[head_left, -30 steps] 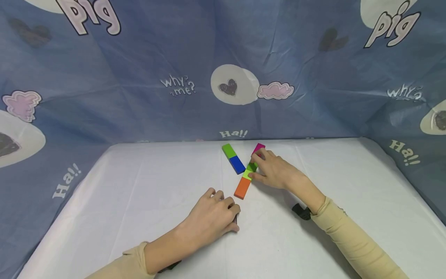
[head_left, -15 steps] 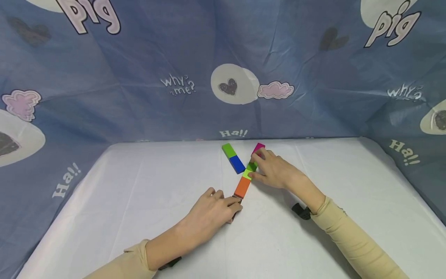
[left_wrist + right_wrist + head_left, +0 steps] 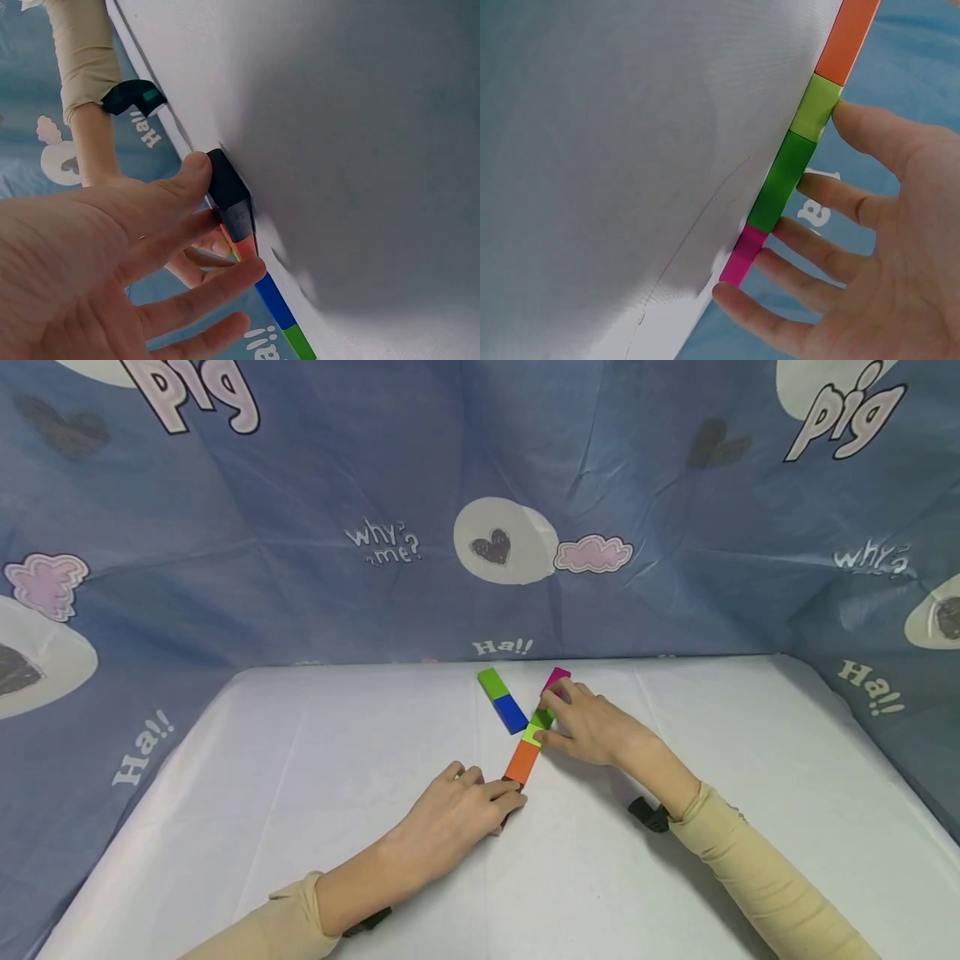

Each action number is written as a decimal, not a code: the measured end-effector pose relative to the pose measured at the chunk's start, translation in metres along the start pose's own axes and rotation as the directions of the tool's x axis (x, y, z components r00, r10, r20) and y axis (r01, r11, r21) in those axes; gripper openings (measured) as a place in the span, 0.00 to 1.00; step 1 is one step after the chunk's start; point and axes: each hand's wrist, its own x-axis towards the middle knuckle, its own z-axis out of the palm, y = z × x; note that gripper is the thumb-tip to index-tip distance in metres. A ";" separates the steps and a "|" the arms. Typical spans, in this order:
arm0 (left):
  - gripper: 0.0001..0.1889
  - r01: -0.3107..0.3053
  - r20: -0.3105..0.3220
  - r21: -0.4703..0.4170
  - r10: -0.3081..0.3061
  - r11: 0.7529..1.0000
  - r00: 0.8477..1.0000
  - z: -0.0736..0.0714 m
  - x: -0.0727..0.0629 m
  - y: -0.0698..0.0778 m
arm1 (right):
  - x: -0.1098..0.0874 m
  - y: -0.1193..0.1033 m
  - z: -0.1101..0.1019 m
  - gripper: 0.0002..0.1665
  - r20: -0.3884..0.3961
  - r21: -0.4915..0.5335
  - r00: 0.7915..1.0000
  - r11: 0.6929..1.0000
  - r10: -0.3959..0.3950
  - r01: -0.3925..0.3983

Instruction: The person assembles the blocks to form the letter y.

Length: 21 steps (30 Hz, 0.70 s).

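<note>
Near the middle of the white table my left hand (image 3: 450, 818) pinches a black block (image 3: 229, 184) between thumb and fingers. Its far end is right at the near end of an orange block (image 3: 522, 762). Beyond that, in one slanting row, lie a lime block (image 3: 816, 109), a dark green block (image 3: 784, 180) and a magenta block (image 3: 742, 255). My right hand (image 3: 596, 727) rests along the right side of this row, thumb at the lime block, fairly straight fingertips against the green and magenta ones. The left hand partly hides the black block in the head view.
A blue block (image 3: 511, 713) and a light green block (image 3: 491, 682) form a second slanting line, meeting the row near the lime block. Behind the white table (image 3: 360, 735) hangs a blue printed cloth (image 3: 337, 593). A black strap (image 3: 648, 815) is at the right wrist.
My left hand has moved the black block forward from apart to the orange block's near end. The right hand and the other blocks look nearly the same.
</note>
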 end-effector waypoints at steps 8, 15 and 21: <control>0.22 -0.011 0.019 0.004 0.011 1.000 1.000 0.001 -0.001 0.000 | 0.000 -0.001 -0.002 0.25 0.018 -0.008 1.000 1.000 0.013 -0.012; 0.22 -0.026 -0.006 0.032 0.027 0.999 1.000 0.003 -0.003 0.001 | 0.002 -0.003 -0.005 0.25 0.047 -0.021 0.999 0.999 0.027 -0.027; 0.22 -0.024 -0.010 0.035 0.024 0.999 1.000 0.002 -0.004 0.001 | 0.003 -0.006 -0.009 0.25 0.065 -0.022 0.997 0.999 0.047 -0.045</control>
